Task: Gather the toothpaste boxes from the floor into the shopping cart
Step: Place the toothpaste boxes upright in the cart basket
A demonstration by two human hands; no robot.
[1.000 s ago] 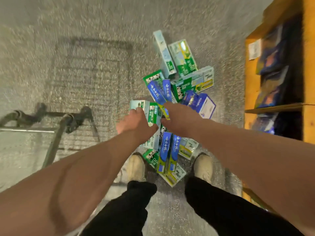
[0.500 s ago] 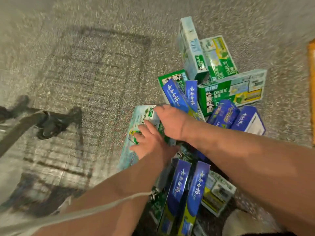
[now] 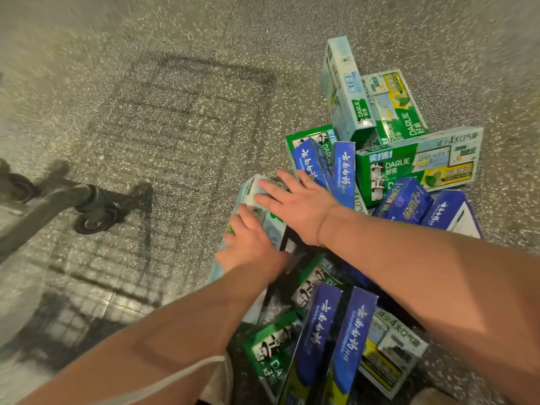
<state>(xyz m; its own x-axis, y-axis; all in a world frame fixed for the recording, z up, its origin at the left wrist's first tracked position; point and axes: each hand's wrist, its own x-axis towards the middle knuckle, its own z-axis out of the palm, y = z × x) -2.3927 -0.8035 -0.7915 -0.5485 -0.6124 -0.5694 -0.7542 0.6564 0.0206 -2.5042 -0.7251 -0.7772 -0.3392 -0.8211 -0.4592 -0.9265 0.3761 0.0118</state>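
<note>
Down on the floor (image 3: 204, 39), a pale box (image 3: 270, 226) at the left edge of the pile (image 3: 409, 168) lies under the flat, straight-fingered right hand (image 3: 301, 200) and the left hand (image 3: 251, 244) (blurred, grip unclear), with the cart wheel (image 3: 96, 213) well apart.

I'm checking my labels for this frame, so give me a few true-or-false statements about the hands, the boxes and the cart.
1. The left hand and the right hand both touch the same pale box. True.
2. The right hand is a closed fist. False: its fingers lie straight across the pale box.
3. A cart wheel stands on the floor to the left of the pile. True.
4. Every box in the pile is blue. False: green Darlie boxes lie among the blue boxes.
</note>
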